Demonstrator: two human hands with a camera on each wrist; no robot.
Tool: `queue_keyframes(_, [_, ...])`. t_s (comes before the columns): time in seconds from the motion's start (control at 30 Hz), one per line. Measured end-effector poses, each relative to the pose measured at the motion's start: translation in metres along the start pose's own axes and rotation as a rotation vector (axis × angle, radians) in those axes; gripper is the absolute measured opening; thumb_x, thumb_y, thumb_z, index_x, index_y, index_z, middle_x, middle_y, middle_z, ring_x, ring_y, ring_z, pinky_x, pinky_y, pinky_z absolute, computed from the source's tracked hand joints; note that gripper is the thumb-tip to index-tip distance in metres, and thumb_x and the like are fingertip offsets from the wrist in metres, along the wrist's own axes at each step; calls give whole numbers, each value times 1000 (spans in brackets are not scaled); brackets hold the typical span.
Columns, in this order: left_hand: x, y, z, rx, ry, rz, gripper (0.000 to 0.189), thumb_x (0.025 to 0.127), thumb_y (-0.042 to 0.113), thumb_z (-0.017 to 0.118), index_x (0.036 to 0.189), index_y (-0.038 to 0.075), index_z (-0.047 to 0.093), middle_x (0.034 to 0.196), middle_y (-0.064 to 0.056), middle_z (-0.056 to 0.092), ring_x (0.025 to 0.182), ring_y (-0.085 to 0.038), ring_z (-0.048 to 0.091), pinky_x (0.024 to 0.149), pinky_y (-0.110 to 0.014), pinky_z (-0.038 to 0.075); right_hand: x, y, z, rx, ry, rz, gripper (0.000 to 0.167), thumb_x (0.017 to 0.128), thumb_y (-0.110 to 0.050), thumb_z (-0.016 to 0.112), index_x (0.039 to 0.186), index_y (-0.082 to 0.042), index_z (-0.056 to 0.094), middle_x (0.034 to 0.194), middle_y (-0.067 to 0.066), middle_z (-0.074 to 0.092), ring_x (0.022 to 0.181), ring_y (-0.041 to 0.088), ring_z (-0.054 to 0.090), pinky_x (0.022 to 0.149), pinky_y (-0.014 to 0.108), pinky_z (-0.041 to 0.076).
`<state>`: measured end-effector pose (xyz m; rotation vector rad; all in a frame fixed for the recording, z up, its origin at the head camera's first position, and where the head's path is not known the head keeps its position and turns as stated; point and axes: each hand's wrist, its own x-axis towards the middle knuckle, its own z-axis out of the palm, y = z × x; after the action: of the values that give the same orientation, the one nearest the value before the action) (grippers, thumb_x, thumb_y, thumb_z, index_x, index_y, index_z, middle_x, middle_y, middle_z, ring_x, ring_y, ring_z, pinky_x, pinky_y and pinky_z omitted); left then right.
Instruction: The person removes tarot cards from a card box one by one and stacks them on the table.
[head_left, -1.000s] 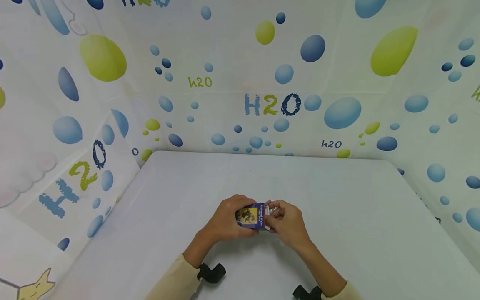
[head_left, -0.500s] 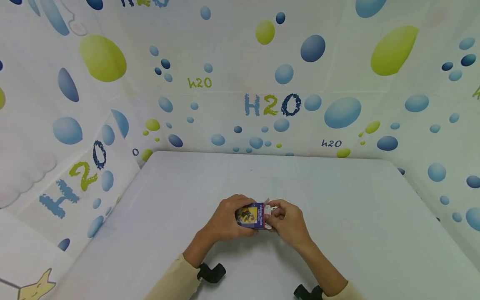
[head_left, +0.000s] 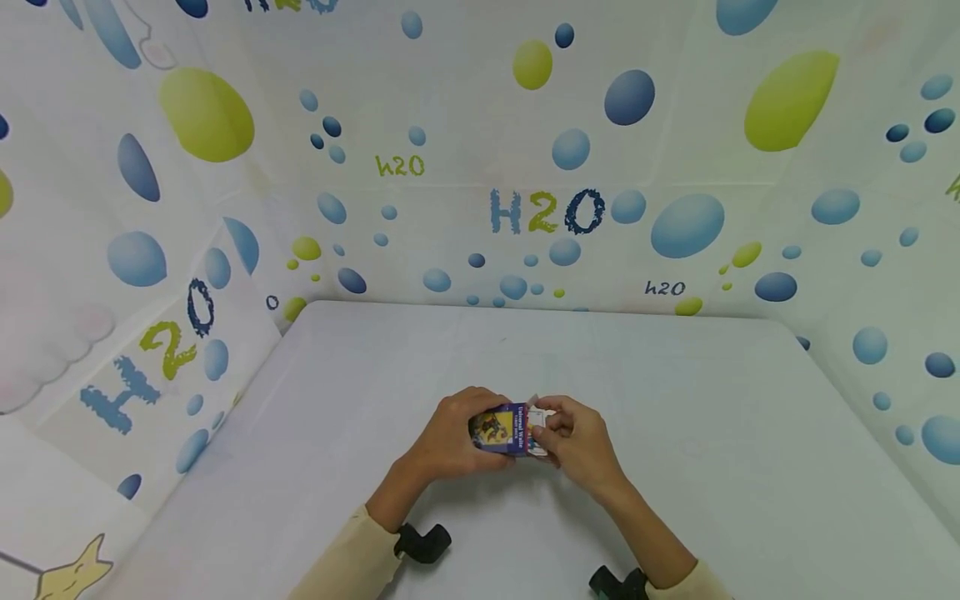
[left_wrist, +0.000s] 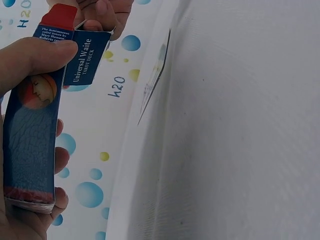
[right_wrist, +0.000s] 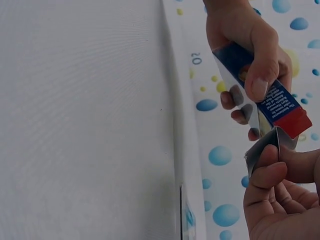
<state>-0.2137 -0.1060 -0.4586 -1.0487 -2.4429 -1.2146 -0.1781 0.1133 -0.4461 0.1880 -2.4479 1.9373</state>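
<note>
Just above the white table (head_left: 675, 433), the left hand (head_left: 450, 437) grips a tarot deck box (head_left: 504, 428), its long axis lying left to right, open end toward the right hand (head_left: 573, 442), which pinches the box's flap (right_wrist: 262, 150). Bubble-printed sheeting (head_left: 465, 150) reading "H2O" walls in the table.

L hand (left_wrist: 25, 130) grips tarot card box (left_wrist: 32, 135) lengthwise: thumb across the blue side near the top, fingertips curled round the far edge, palm under the bottom end. Box is blue w/ red ends and a round face graphic just below the thumb. Top flap (left_wrist: 86, 57) is open, reads "Universal Waite Tarot Deck". R hand (left_wrist: 102, 12) is just above L, fingers pinching that flap. White counter (left_wrist: 235, 140) lies right of both hands; bubble-print wall (left_wrist: 107, 150) behind the box.
</note>
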Motion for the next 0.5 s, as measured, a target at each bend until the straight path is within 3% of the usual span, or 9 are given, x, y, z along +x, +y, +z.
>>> queue_keyframes(0.5, [1,-2,1,4,29,4,65,61,29,96,120,16,71,110,8,69,99,-8,60,86,-32,53,3,0,-5,-9,-24,-9,30,91,2,70,120,-3,68,78,11,62,58,17,54,48,24,45])
